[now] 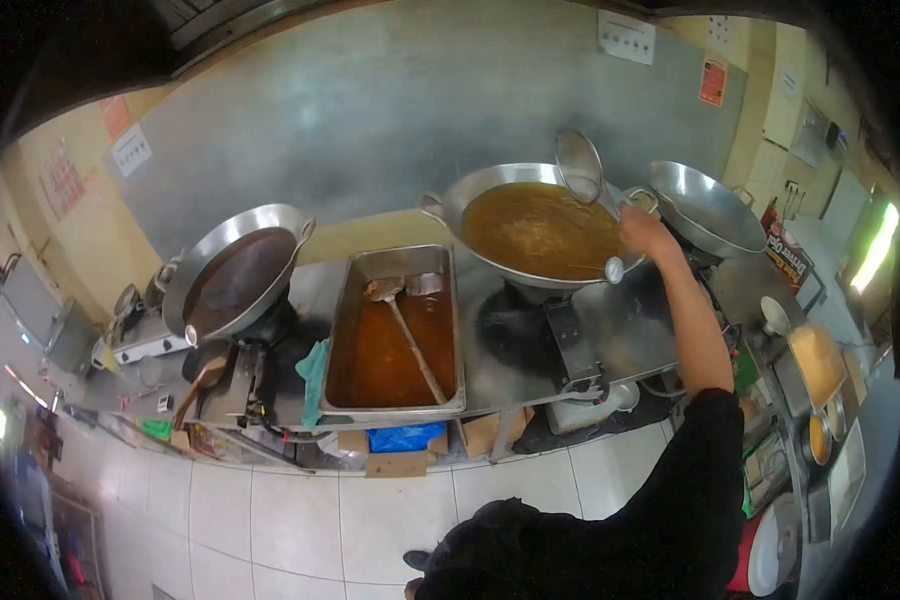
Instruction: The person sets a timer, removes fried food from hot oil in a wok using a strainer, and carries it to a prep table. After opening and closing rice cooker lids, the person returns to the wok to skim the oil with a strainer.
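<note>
My right hand (645,232) is closed around the handle of a mesh strainer (578,163), at the right rim of a large wok (450,215). The strainer's round basket is raised over the wok's back right edge. Brown, bubbling oil (540,230) fills much of that wok. A dial thermometer (615,269) sits at the wok's front rim, below my right hand. Only a small patch of my left hand (411,588) shows at the bottom edge, beside my dark clothing; its fingers are hidden.
A deep steel pan (458,340) left of the wok holds orange-brown liquid and a long-handled ladle (413,345). Farther left stands a wok (295,225) of dark liquid. Another wok (705,205) is at right. A green cloth (312,380) hangs at the counter edge.
</note>
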{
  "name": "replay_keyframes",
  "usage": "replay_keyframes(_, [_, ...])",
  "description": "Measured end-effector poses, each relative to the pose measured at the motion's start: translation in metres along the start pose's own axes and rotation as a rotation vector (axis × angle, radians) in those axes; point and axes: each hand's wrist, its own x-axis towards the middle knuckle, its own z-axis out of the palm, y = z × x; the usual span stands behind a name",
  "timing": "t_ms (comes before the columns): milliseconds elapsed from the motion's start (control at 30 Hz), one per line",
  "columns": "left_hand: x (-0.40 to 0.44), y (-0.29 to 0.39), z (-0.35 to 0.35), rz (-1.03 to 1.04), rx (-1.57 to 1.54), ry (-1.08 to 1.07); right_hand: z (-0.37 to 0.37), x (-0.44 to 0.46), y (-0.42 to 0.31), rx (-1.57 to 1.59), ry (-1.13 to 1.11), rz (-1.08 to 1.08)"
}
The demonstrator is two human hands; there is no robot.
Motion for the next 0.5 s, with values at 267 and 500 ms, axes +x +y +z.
replay_keyframes(267, [0.017, 0.0, -0.003, 0.042, -0.023, -0.005, 0.025, 0.032, 0.016, -0.003, -0.426, 0.134])
replay_keyframes(500, [0.016, -0.001, -0.004, 0.038, -0.032, -0.009, 0.068, 0.042, 0.013, 0.666, -0.497, 0.169])
